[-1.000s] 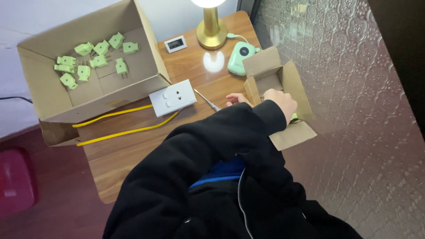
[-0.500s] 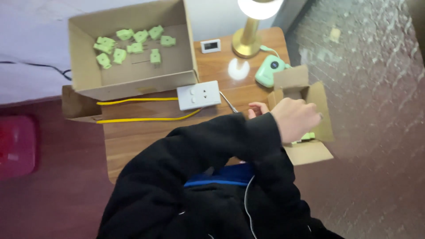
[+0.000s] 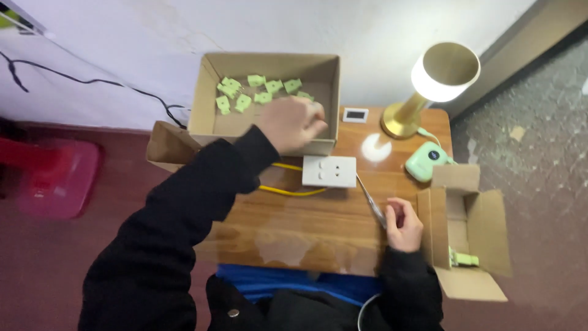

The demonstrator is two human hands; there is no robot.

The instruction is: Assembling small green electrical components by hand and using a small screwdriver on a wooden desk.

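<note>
2 open brown cardboard boxes: a large box (image 3: 269, 67) at the table's back edge, holding pale green parts (image 3: 257, 91), and a smaller box (image 3: 468, 236) off the right edge. A small white-framed screen (image 3: 355, 114) lies beside the large box.

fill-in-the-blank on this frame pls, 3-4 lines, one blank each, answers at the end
1. The left hand reaches over the large cardboard box that holds small ____ plastic parts.
2. The right hand rests on the wooden table holding a thin ____ tool.
3. The white socket plate lies on top of a ____ cable.
4. The lit lamp has a ____ coloured base.

Answers: green; metal; yellow; gold
</note>
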